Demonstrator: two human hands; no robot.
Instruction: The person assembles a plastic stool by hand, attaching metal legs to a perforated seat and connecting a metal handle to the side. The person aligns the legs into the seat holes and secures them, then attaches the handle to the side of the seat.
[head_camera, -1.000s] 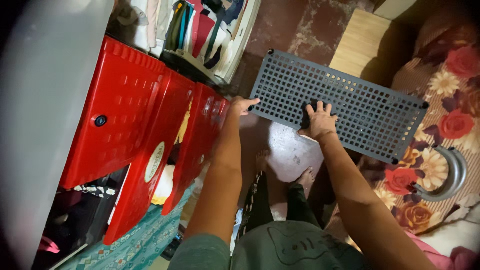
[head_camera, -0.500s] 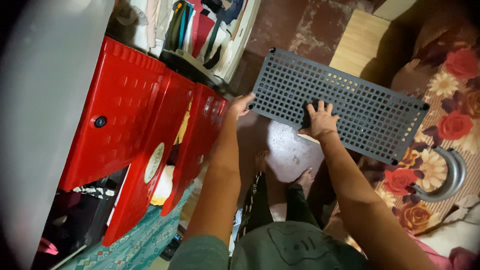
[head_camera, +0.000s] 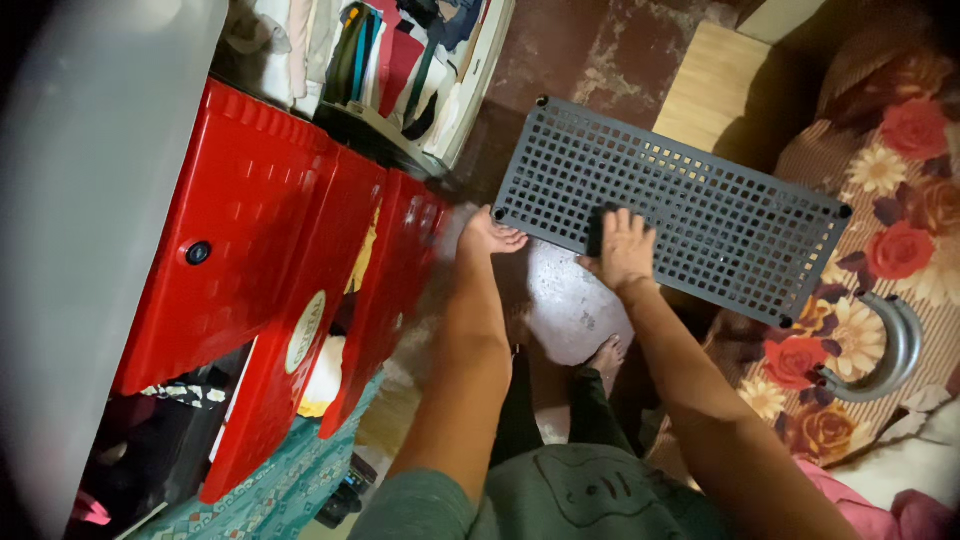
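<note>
Grey perforated shelf panel (head_camera: 690, 215): lies flat over the floor, beside red plastic drawers (head_camera: 270, 290). Your left hand (head_camera: 488, 236) grips its near corner; your right hand (head_camera: 626, 250) presses flat on top, fingers spread.

I read this as a lived-in room of a home, likely a bedroom or storage corner. Folded clothes (head_camera: 385, 55) sit packed in an open shelf at the top. A flowered bedspread (head_camera: 890, 200) covers the right side. Red plastic drawers (head_camera: 260, 280) stand at left, one hanging open. The floor (head_camera: 600, 50) is worn, stained concrete, with a patterned teal mat (head_camera: 280, 490) below.
</note>
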